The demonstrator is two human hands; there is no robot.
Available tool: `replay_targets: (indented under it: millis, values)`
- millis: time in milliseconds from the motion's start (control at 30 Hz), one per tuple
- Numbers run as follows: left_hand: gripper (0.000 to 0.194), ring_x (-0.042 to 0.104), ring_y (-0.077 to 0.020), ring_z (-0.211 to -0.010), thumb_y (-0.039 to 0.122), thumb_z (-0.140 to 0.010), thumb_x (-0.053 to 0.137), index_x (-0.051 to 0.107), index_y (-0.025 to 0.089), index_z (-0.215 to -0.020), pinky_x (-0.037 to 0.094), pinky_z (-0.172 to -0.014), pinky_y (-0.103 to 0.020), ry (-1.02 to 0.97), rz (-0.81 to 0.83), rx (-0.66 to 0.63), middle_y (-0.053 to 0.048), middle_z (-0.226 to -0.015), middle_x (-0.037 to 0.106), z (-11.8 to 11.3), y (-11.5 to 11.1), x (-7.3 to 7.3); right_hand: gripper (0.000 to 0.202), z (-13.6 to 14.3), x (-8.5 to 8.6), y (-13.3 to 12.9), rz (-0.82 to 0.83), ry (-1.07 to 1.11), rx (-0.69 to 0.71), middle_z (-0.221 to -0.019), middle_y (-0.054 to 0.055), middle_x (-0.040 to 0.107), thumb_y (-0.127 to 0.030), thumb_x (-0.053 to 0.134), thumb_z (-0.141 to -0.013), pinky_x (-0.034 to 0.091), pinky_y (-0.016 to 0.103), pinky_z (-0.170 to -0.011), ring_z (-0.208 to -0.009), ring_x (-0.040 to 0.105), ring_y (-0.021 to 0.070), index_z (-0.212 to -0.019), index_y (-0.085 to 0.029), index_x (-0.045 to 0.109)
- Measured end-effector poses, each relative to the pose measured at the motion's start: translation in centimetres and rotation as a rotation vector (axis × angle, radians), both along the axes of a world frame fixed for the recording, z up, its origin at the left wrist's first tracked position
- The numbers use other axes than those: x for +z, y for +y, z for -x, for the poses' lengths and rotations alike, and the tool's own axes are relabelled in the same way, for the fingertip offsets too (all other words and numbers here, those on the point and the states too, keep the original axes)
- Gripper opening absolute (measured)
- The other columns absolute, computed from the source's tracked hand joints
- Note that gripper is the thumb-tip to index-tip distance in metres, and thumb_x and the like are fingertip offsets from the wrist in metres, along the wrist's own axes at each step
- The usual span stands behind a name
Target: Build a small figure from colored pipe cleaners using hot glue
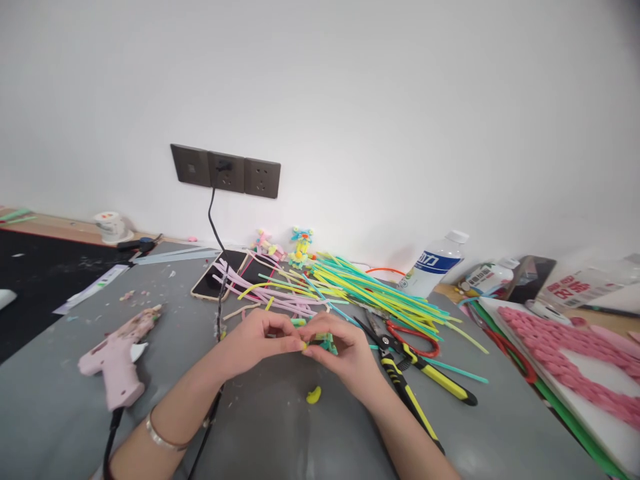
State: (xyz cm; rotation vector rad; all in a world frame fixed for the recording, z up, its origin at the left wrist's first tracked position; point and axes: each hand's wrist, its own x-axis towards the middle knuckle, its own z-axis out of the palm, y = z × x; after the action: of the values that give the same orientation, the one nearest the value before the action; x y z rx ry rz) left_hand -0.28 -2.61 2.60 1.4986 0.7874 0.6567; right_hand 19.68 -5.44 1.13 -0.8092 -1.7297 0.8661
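A small green-and-yellow straw piece (pixel 320 343) sits pinched between both hands at table centre, its long axis running left to right. The left hand (pixel 260 339) and right hand (pixel 345 353) meet fingertip to fingertip on it, equally close. A yellow scrap (pixel 313 395) lies just nearer; straws (pixel 350 283) fan out beyond, pliers (pixel 415 373) right, glue gun (pixel 117 360) left.

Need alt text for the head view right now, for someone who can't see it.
Both hands, left hand and right hand, pinch a small green-and-yellow straw piece over a grey table. Straws and pliers lie beyond and to the right, a pink glue gun to the left.
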Motion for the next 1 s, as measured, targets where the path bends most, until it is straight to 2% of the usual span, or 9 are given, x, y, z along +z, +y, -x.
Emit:
replay_targets:
  millis: [200,400,567,767,867,1000]
  values:
    - [0.029,0.038,-0.0114,-0.059,0.043,-0.074,0.074,0.071,0.014,-0.068,0.025,-0.058,-0.024,-0.014,0.043,-0.004,0.004,-0.059,0.050,-0.2,0.0,0.1,0.017,0.0,-0.3,0.1,-0.071,0.023,0.006,-0.081,0.006,0.073,-0.040,0.073,-0.087,0.051,0.032,-0.066,-0.074,0.066,0.0182,-0.092,-0.025,0.080]
    - [0.033,0.038,-0.0120,-0.063,0.045,-0.074,0.074,0.069,0.013,-0.071,0.025,-0.059,-0.025,0.018,0.028,0.042,0.004,-0.062,0.050,-0.4,-0.1,0.0,0.010,0.1,-0.2,0.1,-0.130,-0.002,-0.026,-0.079,0.005,0.072,-0.032,0.073,-0.088,0.048,0.032,-0.067,-0.073,0.064,0.0182,-0.090,-0.024,0.078]
    - [0.035,0.036,-0.0119,-0.062,0.048,-0.075,0.072,0.068,0.013,-0.071,0.023,-0.058,-0.026,0.054,0.005,0.051,0.004,-0.061,0.047,-0.4,-0.2,0.0,0.005,0.0,-0.2,0.0,-0.119,-0.025,-0.024,-0.080,0.004,0.071,-0.026,0.072,-0.088,0.046,0.032,-0.068,-0.074,0.063,0.0181,-0.091,-0.025,0.077]
    - [0.033,0.039,-0.0125,-0.063,0.047,-0.077,0.071,0.070,0.014,-0.076,0.027,-0.059,-0.025,0.054,-0.009,0.048,0.003,-0.063,0.048,-0.3,0.0,0.0,0.003,-0.2,-0.1,0.0,-0.081,-0.051,-0.039,-0.080,0.003,0.069,-0.022,0.072,-0.087,0.046,0.033,-0.070,-0.074,0.061,0.0181,-0.088,-0.024,0.074]
    - [0.027,0.042,-0.0117,-0.062,0.042,-0.078,0.073,0.072,0.015,-0.083,0.030,-0.058,-0.023,0.109,-0.067,-0.007,0.003,-0.066,0.052,-0.3,-0.2,0.0,0.007,-0.9,0.2,0.1,-0.072,-0.027,-0.054,-0.080,0.003,0.067,-0.017,0.070,-0.087,0.046,0.032,-0.071,-0.075,0.060,0.0179,-0.087,-0.024,0.072]
    - [0.016,0.048,-0.0104,-0.061,0.030,-0.075,0.079,0.074,0.018,-0.084,0.034,-0.057,-0.021,0.270,-0.322,-0.217,0.004,-0.068,0.055,-0.8,-1.0,-0.2,0.010,-1.8,0.3,0.7,-0.094,0.096,-0.134,-0.081,0.002,0.065,-0.014,0.069,-0.087,0.047,0.030,-0.069,-0.074,0.059,0.0166,-0.089,-0.024,0.069]
